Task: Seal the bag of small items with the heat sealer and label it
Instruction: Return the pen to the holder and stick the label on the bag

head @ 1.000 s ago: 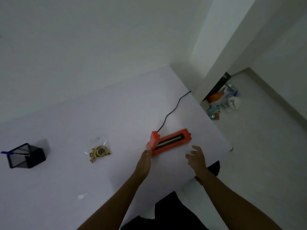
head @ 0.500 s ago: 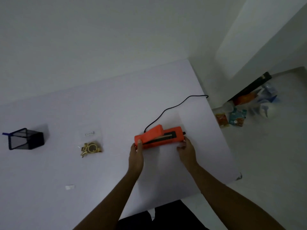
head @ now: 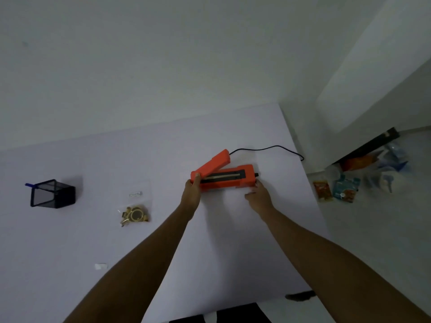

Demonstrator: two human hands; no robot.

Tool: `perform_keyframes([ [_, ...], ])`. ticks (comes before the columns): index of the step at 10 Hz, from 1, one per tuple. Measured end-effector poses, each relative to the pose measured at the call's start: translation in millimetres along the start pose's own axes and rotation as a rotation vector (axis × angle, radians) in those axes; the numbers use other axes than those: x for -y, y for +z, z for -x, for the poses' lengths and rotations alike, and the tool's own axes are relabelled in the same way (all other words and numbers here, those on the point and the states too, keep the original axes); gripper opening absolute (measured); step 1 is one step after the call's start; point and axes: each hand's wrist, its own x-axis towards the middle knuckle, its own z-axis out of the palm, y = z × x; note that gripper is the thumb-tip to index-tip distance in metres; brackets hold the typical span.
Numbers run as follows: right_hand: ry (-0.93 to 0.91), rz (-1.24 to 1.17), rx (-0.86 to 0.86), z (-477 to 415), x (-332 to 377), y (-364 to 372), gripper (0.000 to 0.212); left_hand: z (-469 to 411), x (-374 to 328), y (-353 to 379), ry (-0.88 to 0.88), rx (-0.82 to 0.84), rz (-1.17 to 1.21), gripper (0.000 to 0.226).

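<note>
Orange plastic heat sealer [head: 225, 177] lid raised, left hand [head: 191, 194] grip holding lid end, right hand [head: 257, 198] fingers loosely open against base end, clear bag of brass items [head: 134, 212] well left of left grip on white surface [head: 93, 241].

No text is showing clearly enough to read anywhere. A small white label [head: 135, 194] on the clear bag [head: 134, 207] is carrying dark print, but it is coming through only as a blurred smudge. The coloured packets [head: 345, 188] lying on the floor [head: 373, 229] beside the desk [head: 70, 241] are showing printed patches too small and blurred to make out any word, brand or number.
</note>
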Motion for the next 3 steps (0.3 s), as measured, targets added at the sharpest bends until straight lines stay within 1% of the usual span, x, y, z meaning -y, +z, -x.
perform_keyframes([
  [1,0.025,0.029,-0.006,14,6,-1,0.070,10,-1,-11,0.000,0.044,-0.004,0.076],
  [2,0.037,0.084,-0.025,37,8,6,0.067,27,4,-29,0.039,0.111,-0.020,0.073],
  [3,0.001,0.169,0.016,61,13,30,0.065,37,14,-54,0.123,0.114,-0.121,0.068],
])
